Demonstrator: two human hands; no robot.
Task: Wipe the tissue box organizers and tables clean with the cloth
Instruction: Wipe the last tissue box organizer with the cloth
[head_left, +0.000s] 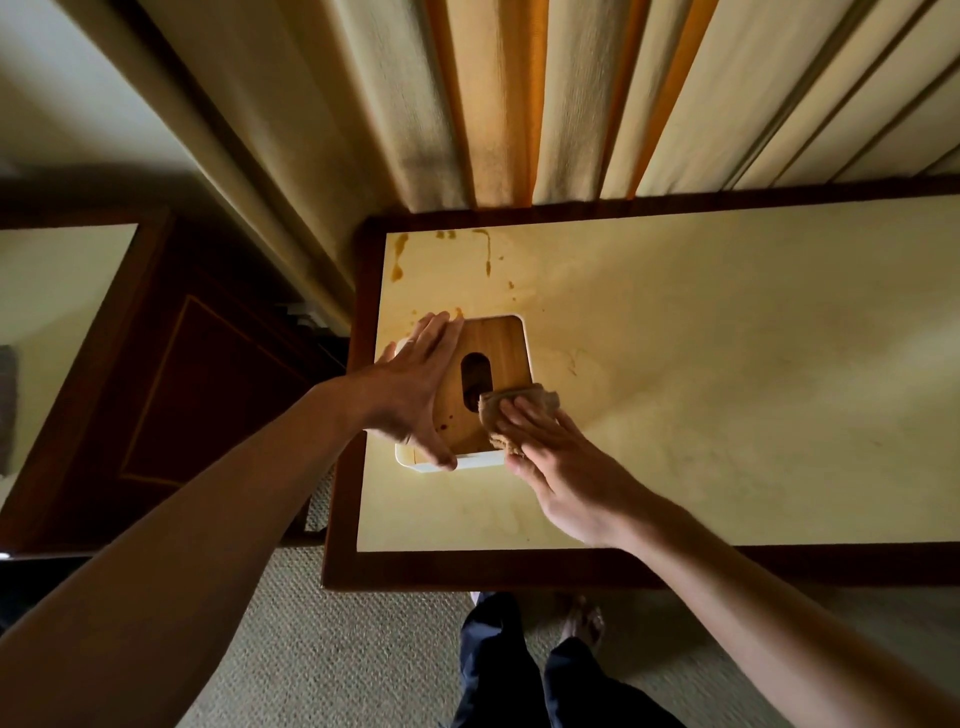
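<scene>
Two flat hands on the tissue box organizer: left hand bare, fingers straight; right hand atop the cloth.

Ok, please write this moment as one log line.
left hand: steadies tissue box | right hand: presses cloth on lid | table: stained

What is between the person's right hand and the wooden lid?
The brown cloth, pressed flat under the right hand onto the wooden lid, in the head view.

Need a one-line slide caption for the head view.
Left hand steadies the tissue box organizer while right hand presses cloth onto its wooden lid.
</scene>
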